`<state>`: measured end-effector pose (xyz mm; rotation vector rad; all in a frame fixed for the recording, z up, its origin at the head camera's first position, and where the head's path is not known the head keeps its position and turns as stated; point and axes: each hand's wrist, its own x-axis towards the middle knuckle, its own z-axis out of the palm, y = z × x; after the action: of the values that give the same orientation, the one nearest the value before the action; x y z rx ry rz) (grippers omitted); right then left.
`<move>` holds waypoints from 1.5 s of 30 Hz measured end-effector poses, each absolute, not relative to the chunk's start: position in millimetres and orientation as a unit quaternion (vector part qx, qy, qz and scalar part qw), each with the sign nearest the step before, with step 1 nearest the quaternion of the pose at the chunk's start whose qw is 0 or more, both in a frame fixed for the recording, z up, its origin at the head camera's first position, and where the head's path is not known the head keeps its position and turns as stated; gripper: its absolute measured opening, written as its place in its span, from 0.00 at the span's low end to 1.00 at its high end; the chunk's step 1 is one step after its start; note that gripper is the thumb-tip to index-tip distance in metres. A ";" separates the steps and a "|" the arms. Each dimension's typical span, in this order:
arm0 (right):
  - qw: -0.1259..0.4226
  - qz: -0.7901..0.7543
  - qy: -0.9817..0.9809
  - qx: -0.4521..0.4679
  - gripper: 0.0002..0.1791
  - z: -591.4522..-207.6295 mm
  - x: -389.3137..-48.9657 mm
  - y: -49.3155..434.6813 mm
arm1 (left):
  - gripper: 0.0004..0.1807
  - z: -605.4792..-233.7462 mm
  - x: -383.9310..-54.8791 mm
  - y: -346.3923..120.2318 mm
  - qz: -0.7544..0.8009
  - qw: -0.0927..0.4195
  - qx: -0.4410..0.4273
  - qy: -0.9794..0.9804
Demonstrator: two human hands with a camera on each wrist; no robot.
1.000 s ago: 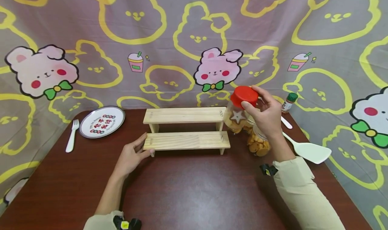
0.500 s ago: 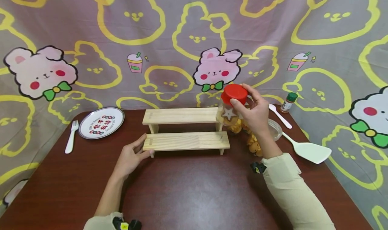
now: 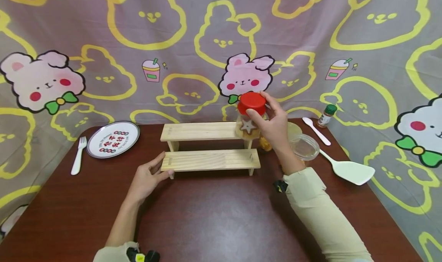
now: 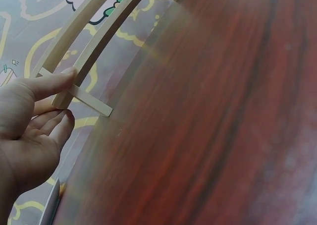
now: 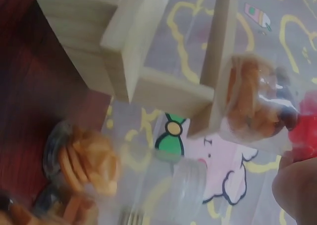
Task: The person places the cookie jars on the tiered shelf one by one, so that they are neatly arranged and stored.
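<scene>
Possibly, the jar [image 3: 247, 129] is dropped if its lid [image 3: 251, 101], pinched by right hand [image 3: 274, 124], slips; rack [image 3: 210, 159] gripped by left hand [image 3: 147, 178].

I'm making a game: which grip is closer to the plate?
Left. The left grip is front-right of the plate, holding the stand; the right grip is farther right, holding the red-lidded jar.

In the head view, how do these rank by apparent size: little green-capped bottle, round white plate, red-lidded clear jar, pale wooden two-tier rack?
Largest to smallest:
1. Pale wooden two-tier rack
2. Round white plate
3. Red-lidded clear jar, partly hidden by the right hand
4. Little green-capped bottle
</scene>
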<state>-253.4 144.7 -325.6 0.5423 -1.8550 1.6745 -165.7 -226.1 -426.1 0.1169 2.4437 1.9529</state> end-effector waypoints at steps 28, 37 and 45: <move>0.290 0.640 -0.674 0.228 0.31 -308.8 -240.1 64.2 | 0.42 -424.4 -166.7 -227.0 0.623 0.014 0.035 0.781; 0.288 0.627 -0.679 0.251 0.31 -307.8 -240.6 39.6 | 0.42 -425.2 -166.4 -226.6 0.622 0.014 0.030 0.782; 0.296 0.604 -0.680 0.292 0.34 -314.8 -251.8 20.3 | 0.42 -424.0 -166.5 -227.0 0.618 0.016 0.025 0.785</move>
<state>-251.8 20.3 -314.8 0.7754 -1.8090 1.6067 -166.5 -227.0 -424.0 0.0786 2.4425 1.9233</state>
